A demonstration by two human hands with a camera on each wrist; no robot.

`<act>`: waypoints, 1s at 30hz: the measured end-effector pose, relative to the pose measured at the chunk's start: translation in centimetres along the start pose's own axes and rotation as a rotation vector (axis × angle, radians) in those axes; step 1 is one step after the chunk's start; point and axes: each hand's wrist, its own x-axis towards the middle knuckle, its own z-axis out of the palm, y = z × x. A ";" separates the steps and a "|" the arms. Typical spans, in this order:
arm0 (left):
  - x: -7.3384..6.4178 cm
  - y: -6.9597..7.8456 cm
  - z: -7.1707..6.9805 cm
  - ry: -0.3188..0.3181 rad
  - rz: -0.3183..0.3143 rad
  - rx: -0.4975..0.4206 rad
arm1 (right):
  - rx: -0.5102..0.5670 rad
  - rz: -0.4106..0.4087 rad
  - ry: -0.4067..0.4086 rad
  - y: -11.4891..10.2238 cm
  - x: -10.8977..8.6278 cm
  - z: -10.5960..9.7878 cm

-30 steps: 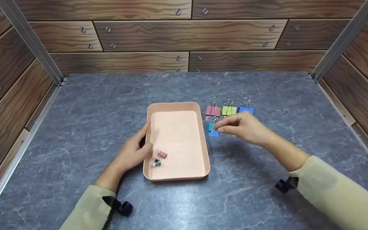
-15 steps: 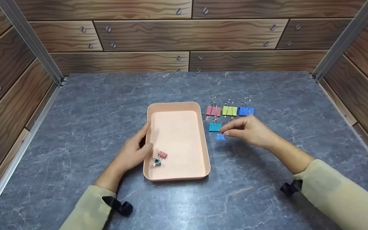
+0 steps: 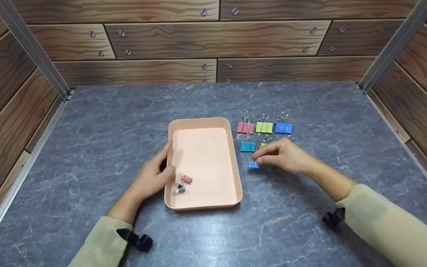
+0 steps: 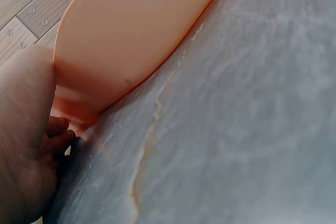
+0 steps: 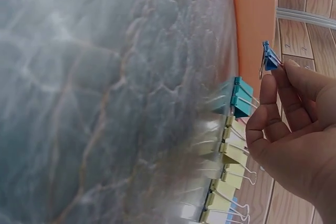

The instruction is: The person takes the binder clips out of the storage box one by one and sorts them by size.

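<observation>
In the head view my right hand [image 3: 285,155] pinches a small blue binder clip [image 3: 253,164] by its wire handles, just right of the peach tray [image 3: 213,207]. The right wrist view shows this blue clip [image 5: 270,60] at the thumb and fingertips, over the table. My left hand [image 3: 150,180] grips the tray's left wall, thumb at the rim and fingers along the outside. Inside the tray lie a small pink binder clip [image 3: 186,180] and a small dark green one [image 3: 180,188]. A teal binder clip [image 3: 247,147] and a partly hidden yellow one [image 3: 263,145] stand near my right fingers.
Behind these, a row of larger binder clips stands right of the tray: pink [image 3: 245,128], lime green [image 3: 264,127] and blue [image 3: 283,128]. Wire handles of another clip show behind my right hand. Wood-patterned walls enclose the grey marbled table [image 3: 124,107].
My right hand has drawn the small blue clip away from in front of the teal clip, slightly right and toward me. My left hand keeps its place on the tray.
</observation>
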 end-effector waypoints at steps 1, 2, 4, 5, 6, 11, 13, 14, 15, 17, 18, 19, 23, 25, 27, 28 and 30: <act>0.0 0.0 -0.1 0.002 -0.001 0.003 | 0.001 0.004 -0.007 0.1 0.0 0.1; 0.0 0.0 -0.1 0.003 0.002 0.003 | -0.001 0.010 -0.013 0.1 0.1 0.1; -0.1 0.0 0.0 0.005 0.009 0.006 | -0.008 0.013 -0.019 0.3 0.1 0.2; -0.1 0.0 0.0 0.007 0.012 0.005 | -0.011 0.009 -0.023 0.4 0.1 0.2; -0.1 0.0 0.0 0.010 0.016 0.005 | -0.015 0.007 -0.024 0.4 0.1 0.3; 0.0 -0.1 0.2 0.023 0.021 0.004 | -0.012 0.003 -0.029 0.6 0.2 0.3; 0.0 -0.2 0.2 0.024 0.021 0.002 | -0.011 0.006 -0.030 0.6 0.3 0.4; 0.0 -0.2 0.2 0.024 0.021 0.001 | -0.011 0.006 -0.033 0.6 0.4 0.4; 0.0 -0.2 0.1 0.025 0.020 0.003 | -0.013 0.003 -0.035 0.6 0.4 0.4; 0.0 -0.1 0.1 0.025 0.021 0.002 | -0.018 -0.001 -0.040 0.8 0.5 0.4; 0.0 -0.1 0.1 0.025 0.020 0.002 | -0.020 -0.003 -0.043 0.8 0.5 0.5; 0.0 -0.1 0.1 0.025 0.019 0.002 | -0.021 -0.008 -0.047 0.9 0.5 0.5; -0.1 0.1 0.1 0.022 0.012 -0.006 | -0.027 -0.019 -0.054 1.1 0.6 0.6; -0.1 0.1 0.0 0.020 0.010 -0.010 | -0.030 -0.019 -0.058 1.1 0.7 0.7; -0.1 0.1 0.0 0.019 0.013 -0.008 | -0.033 -0.003 -0.059 1.0 0.7 0.7; -0.1 0.1 0.0 0.019 0.015 -0.008 | -0.032 0.002 -0.060 1.0 0.7 0.7; -0.1 0.1 0.0 0.021 0.020 -0.009 | -0.030 0.008 -0.063 0.9 0.7 0.7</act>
